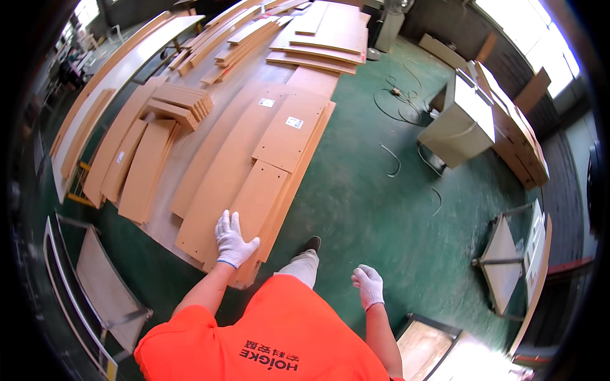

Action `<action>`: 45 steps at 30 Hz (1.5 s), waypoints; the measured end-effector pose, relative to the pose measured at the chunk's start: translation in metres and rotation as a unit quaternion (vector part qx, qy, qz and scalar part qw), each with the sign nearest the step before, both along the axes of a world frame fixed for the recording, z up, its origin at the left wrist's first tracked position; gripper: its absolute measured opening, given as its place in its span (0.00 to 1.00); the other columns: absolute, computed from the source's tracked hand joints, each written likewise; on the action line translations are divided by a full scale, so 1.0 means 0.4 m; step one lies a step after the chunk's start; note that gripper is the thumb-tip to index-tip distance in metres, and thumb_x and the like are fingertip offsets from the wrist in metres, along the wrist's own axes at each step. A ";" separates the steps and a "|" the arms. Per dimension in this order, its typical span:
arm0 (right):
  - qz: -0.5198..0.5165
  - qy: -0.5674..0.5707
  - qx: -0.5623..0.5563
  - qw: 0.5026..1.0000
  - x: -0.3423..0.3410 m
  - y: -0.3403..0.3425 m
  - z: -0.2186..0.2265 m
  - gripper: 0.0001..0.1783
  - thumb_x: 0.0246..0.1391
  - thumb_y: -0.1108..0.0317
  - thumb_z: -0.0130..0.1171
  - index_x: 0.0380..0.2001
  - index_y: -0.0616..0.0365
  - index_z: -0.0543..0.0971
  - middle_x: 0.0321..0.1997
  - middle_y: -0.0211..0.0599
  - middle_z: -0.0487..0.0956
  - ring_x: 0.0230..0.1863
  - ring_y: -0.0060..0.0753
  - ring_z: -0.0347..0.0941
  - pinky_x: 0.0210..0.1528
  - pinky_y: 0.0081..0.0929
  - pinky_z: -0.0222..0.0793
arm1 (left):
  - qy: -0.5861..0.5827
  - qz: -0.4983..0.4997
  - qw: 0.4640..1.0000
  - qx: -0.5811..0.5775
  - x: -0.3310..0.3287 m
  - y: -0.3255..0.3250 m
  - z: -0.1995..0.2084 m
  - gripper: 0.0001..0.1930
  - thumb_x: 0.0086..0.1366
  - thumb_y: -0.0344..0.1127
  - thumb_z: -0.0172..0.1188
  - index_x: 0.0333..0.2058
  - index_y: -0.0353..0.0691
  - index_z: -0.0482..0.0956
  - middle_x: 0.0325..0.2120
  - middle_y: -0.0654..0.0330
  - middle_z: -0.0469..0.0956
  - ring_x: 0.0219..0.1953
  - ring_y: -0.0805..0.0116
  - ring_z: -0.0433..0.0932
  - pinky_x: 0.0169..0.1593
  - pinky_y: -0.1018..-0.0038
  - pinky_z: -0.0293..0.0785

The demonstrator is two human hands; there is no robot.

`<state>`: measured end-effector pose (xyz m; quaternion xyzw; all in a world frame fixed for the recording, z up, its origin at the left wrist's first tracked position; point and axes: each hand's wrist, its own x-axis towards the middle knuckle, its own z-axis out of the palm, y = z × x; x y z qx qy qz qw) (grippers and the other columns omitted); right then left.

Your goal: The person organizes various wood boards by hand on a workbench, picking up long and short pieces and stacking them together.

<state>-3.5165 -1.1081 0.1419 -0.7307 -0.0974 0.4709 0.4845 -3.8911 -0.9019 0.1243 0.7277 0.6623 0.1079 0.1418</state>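
Reaching forward, left hand [234, 240] in white knit glove was laid flat, fingers spread, on near end of top fibreboard panel [254, 200]; nothing was gripped. Right hand [368, 284], gloved, was held free over green floor [362, 197], fingers loosely curled, nothing held. Panel was stacked on long brown boards [222, 165] on floor at person's left front; long axis was run away from person, far end pointed up-right, toward labelled panel [289, 130].

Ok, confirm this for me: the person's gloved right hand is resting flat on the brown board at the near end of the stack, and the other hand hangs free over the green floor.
Wrong hand. The head view shows the left hand flat on the brown board; the right hand hangs free over the green floor.
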 end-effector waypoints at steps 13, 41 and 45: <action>0.128 0.058 -0.136 0.981 0.613 0.548 -0.109 0.16 0.61 0.69 0.66 0.48 0.67 0.81 0.33 0.31 0.80 0.28 0.20 0.74 0.25 0.19 0.68 | 0.025 0.078 0.994 0.073 0.236 0.209 0.033 0.56 0.46 0.55 0.76 0.70 0.34 0.60 0.72 0.35 0.55 0.75 0.32 0.51 0.77 0.40 0.45; 0.639 -0.241 0.176 0.709 0.781 2.648 -0.011 0.28 0.58 0.54 0.71 0.53 0.65 0.82 0.46 0.45 0.87 0.47 0.37 0.85 0.53 0.32 0.79 | -0.106 0.361 0.920 0.106 0.884 1.349 0.122 0.46 0.56 0.48 0.74 0.68 0.32 0.64 0.71 0.39 0.58 0.71 0.35 0.61 0.72 0.47 0.61; 0.677 -0.246 0.235 0.652 0.556 2.877 -0.008 0.29 0.58 0.52 0.71 0.54 0.65 0.82 0.45 0.46 0.87 0.45 0.36 0.85 0.52 0.32 0.79 | -0.125 0.389 0.905 0.114 0.794 1.528 0.123 0.45 0.57 0.48 0.74 0.68 0.32 0.65 0.71 0.40 0.60 0.71 0.37 0.62 0.72 0.49 0.63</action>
